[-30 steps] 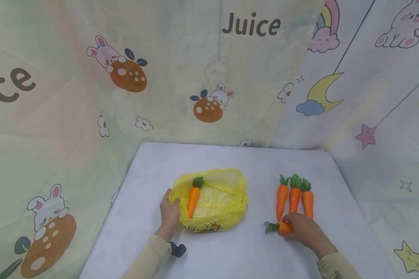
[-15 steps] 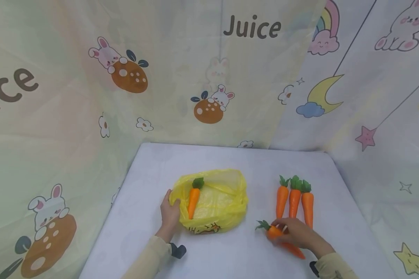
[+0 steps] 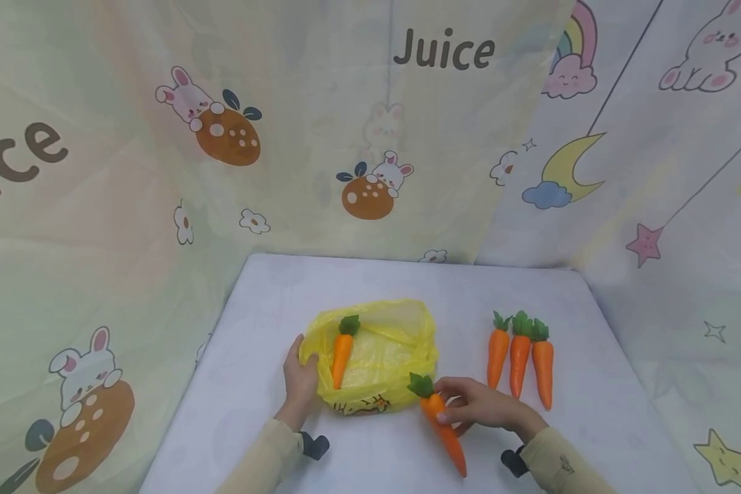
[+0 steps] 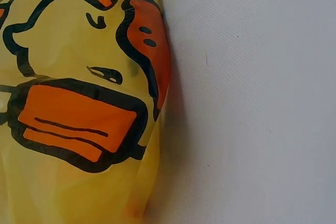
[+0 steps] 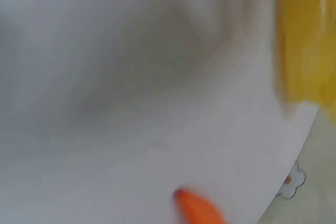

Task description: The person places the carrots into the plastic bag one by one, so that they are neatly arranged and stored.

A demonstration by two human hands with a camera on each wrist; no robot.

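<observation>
A yellow plastic bag [image 3: 379, 357] lies with its mouth spread wide, one carrot [image 3: 342, 357] inside along its left part. My left hand [image 3: 300, 377] grips the bag's left rim between thumb and fingers. In the left wrist view the printed side of the bag [image 4: 68, 192] fills the left. My right hand [image 3: 478, 405] pinches another carrot [image 3: 446, 432] near its leafy top, tip pointing down toward the front. The leaves overlap the bag's lower right edge in the head view. The right wrist view is blurred and shows the bag [image 5: 310, 40] at its right side.
Three more carrots [image 3: 520, 357] lie side by side, leaves away from me, on the right of the white table [image 3: 272, 288]. A printed cloth [image 3: 309, 103] with rabbits and moons hangs around the table's back and sides.
My right hand has lifted a carrot from in front of the three others and carried it left to the bag, turning its tip toward the front. My left hand stays on the bag.
</observation>
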